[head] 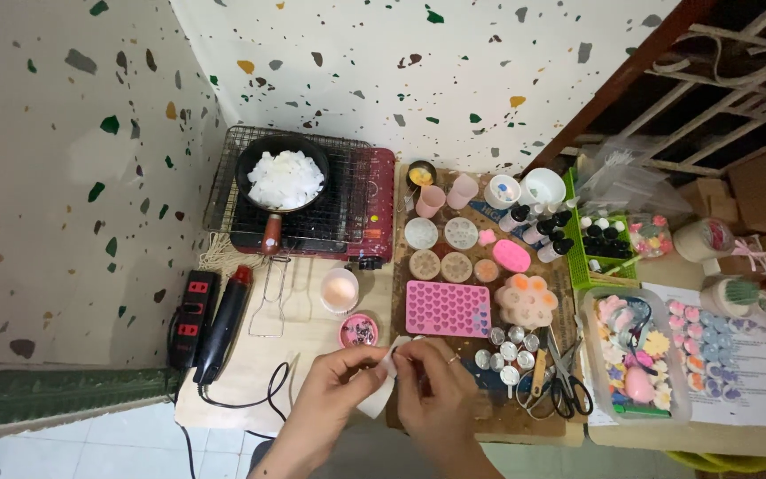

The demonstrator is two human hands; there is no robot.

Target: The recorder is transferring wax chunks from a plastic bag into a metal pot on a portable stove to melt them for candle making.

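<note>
My left hand (334, 386) and my right hand (436, 386) meet near the table's front edge, and both pinch a small white piece of paper or film (383, 381) between the fingertips. There is a ring on my right hand. Just beyond the hands lie a pink heart-cavity silicone mould (448, 308) and a small round pink tin (359, 330). Several small metal cups (505, 350) sit to the right of my right hand.
A black pan of white wax chunks (284, 180) rests on a red portable stove (374, 208) at the back. A black heat gun (223, 324) and a power strip (190, 315) lie left. Scissors (565, 377), dropper bottles (538, 229), round moulds and a clear box of coloured shapes (636, 355) fill the right.
</note>
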